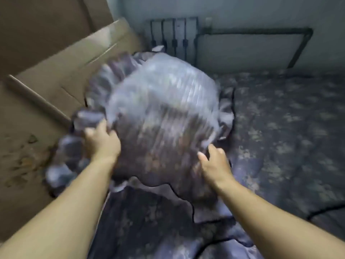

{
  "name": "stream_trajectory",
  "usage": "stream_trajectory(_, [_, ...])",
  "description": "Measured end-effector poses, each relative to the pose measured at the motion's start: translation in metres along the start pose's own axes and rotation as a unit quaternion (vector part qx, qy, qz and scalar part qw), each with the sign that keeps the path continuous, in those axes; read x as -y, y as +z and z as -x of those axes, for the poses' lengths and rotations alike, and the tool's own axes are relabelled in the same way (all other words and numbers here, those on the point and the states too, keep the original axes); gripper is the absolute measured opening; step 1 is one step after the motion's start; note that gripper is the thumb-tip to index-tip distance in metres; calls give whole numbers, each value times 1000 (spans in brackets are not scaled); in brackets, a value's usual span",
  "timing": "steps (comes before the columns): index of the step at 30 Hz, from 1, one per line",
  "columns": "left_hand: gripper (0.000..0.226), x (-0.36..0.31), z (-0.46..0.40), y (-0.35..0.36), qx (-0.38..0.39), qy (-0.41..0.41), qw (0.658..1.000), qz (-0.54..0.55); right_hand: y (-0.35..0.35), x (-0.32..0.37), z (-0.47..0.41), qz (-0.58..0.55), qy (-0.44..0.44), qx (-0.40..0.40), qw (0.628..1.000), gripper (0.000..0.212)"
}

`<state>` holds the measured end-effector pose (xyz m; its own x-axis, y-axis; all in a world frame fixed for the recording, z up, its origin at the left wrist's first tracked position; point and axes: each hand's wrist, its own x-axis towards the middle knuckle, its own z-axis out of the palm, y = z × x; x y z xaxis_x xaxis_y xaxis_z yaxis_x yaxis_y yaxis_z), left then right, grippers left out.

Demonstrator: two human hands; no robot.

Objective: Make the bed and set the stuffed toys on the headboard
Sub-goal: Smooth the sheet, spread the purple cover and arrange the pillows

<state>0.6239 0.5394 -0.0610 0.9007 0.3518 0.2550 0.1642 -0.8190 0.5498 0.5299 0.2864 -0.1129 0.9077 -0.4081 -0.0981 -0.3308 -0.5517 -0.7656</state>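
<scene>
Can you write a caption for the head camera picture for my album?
Left hand grips a blurred ruffled pillow above the patterned bed cover while the right hand touches it.

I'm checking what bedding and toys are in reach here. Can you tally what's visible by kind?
Ruffled pillows: 1, blurred, left hand gripping its frill, right hand at its edge
Patterned bedcovers: 1
Headboards: 1
Stuffed toys: 0 visible
Total: 3
</scene>
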Motion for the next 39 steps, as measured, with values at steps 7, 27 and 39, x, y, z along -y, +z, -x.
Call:
stream_trajectory(7, [77, 15, 66, 33, 361, -19, 920, -152, -2, -22, 15, 167, 112, 171, 965, 55])
stream_trajectory(27, [93, 19, 99, 52, 454, 33, 883, -111, 30, -93, 34, 33, 246, 193, 949, 84])
stream_trajectory(39, [47, -42, 71, 26, 251, 154, 956, -16, -3, -43, 74, 4, 43, 170, 984, 29])
